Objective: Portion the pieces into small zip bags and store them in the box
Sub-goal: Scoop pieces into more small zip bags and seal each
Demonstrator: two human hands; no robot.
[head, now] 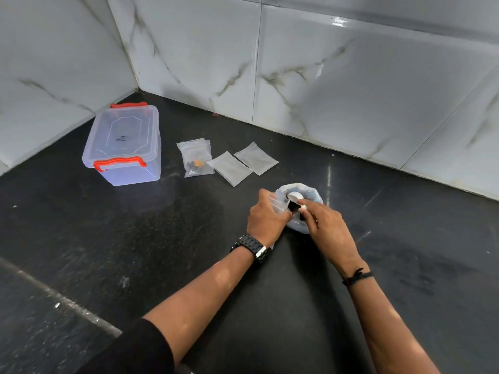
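My left hand (266, 218) grips a small clear zip bag (279, 203) and holds its mouth up beside a larger rolled-down plastic bag (310, 193) of pieces on the black counter. My right hand (328, 229) pinches a small white piece (303, 207) at the zip bag's mouth. Another white piece (294, 196) and dark pieces lie in the larger bag. Two flat zip bags (231, 168) (256, 158) lie further back. A zip bag with dark and orange pieces (195, 157) lies on other bags to their left. The clear box (122, 147) with red latches stands shut at the back left.
The black counter (162, 238) meets marble-look tiled walls (324, 76) at the back and left, forming a corner behind the box. A pale seam runs across the counter at the lower left. I wear a black watch on the left wrist and a black cord on the right.
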